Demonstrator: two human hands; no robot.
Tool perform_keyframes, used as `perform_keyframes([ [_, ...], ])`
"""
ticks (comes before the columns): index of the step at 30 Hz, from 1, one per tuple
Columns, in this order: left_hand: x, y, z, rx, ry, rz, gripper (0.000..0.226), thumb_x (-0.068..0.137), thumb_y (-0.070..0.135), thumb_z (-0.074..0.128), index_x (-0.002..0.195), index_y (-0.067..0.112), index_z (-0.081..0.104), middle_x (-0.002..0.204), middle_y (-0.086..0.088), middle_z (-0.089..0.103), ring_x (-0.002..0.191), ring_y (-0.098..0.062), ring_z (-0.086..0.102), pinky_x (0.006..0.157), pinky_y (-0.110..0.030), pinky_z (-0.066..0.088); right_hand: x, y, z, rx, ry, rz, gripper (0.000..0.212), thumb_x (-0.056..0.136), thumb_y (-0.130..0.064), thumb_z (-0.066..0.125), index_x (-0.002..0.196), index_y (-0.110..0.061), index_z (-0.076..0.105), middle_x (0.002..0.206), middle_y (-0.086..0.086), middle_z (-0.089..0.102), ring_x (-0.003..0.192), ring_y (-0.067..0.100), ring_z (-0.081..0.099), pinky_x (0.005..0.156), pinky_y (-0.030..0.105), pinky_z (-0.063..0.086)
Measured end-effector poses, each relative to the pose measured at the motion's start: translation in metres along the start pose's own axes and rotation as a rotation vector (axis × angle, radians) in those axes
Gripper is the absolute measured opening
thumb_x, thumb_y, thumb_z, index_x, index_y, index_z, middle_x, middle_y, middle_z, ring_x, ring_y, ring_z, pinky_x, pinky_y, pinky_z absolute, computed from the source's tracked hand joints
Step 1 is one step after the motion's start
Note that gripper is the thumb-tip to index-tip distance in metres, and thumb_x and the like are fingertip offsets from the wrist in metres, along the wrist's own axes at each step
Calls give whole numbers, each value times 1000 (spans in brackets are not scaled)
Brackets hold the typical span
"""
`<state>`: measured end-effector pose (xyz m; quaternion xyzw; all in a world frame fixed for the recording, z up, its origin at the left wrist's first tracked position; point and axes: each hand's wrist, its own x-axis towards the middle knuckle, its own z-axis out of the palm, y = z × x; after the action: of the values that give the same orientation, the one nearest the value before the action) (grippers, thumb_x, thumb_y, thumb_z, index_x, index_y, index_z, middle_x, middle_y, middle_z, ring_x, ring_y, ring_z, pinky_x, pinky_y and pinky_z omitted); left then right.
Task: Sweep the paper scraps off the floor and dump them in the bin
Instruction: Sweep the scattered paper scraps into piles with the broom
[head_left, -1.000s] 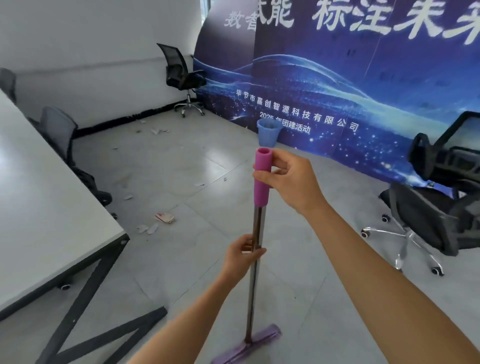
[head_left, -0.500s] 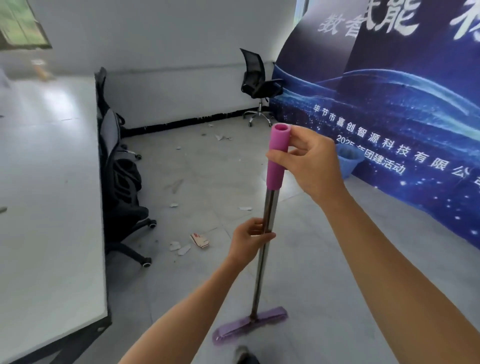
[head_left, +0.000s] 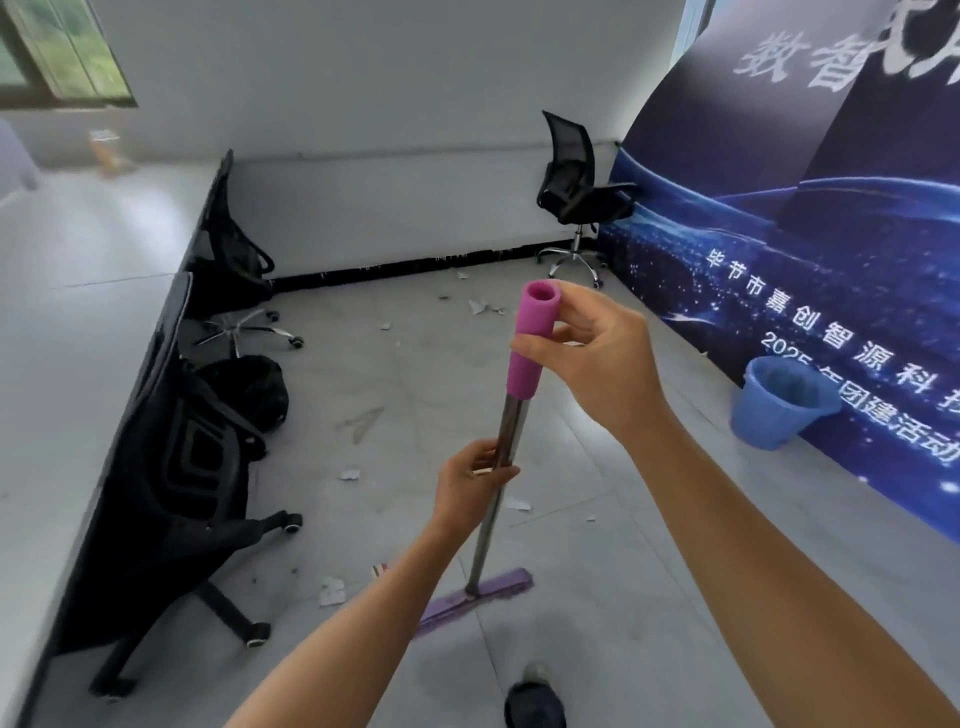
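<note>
Two bare hands hold one broom, its long axis nearly upright and leaning slightly away. Nearest, a dark shoe shows at the bottom edge. The purple broom head rests on the grey floor just ahead. The left hand is closed around the metal shaft, lower down; the right hand is curled around the pink grip at the top. The closest scraps lie left of the broom head, nearer the left hand, beside a black chair at the table. More scraps dot the floor beyond. The blue bin stands to the right against a banner.
</note>
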<state>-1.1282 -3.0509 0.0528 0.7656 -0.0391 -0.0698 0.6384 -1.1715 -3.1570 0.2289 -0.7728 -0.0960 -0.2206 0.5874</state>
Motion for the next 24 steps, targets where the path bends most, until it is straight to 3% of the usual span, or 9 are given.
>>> perform_keyframes([
  [5, 131, 11, 7, 27, 192, -46, 30, 77, -6, 69, 106, 0, 67, 83, -5, 64, 69, -4, 61, 60, 0, 46, 128, 70, -6, 112, -102, -2, 47, 72, 5, 72, 86, -37, 56, 83, -4, 64, 71, 8, 62, 71, 19, 54],
  [9, 218, 20, -7, 66, 327, -15, 27, 75, -11, 68, 101, -3, 66, 81, 0, 62, 58, 19, 57, 64, 1, 45, 221, 109, 9, 196, -211, -34, 50, 71, 5, 72, 86, -40, 56, 82, -15, 63, 68, -3, 59, 68, 12, 51],
  [13, 291, 12, -28, 65, 447, -52, 23, 74, -14, 67, 95, -4, 66, 70, 6, 59, 60, 15, 58, 64, -1, 44, 290, 158, 42, 235, -334, -21, 52, 71, 3, 73, 87, -44, 56, 83, -22, 64, 76, 1, 62, 72, 15, 53],
  [17, 379, -7, -54, 8, 535, -84, 22, 74, -12, 69, 92, 2, 65, 76, -1, 61, 62, 13, 59, 65, -2, 46, 369, 210, 82, 249, -374, -7, 51, 72, 4, 72, 86, -43, 57, 85, -17, 65, 84, 11, 64, 77, 22, 55],
  [19, 428, -12, -70, -39, 561, -102, 20, 75, -8, 71, 88, 6, 64, 80, -4, 63, 68, 5, 61, 70, -9, 48, 415, 232, 106, 263, -389, -6, 51, 73, 5, 71, 87, -42, 57, 85, -15, 66, 83, 11, 64, 77, 21, 54],
  [22, 504, -21, -102, -79, 638, -235, 16, 73, 8, 77, 86, 10, 68, 85, -7, 66, 85, -21, 61, 81, -32, 48, 488, 262, 147, 295, -409, 14, 47, 75, 6, 68, 88, -38, 57, 85, -14, 66, 76, 0, 62, 74, 14, 51],
  [24, 553, -23, -123, -14, 655, -302, 27, 72, 20, 79, 95, 10, 70, 99, -8, 67, 99, -24, 60, 88, -34, 46, 536, 280, 173, 333, -412, 42, 46, 76, 7, 66, 89, -36, 58, 86, -13, 66, 76, -2, 62, 75, 14, 50],
])
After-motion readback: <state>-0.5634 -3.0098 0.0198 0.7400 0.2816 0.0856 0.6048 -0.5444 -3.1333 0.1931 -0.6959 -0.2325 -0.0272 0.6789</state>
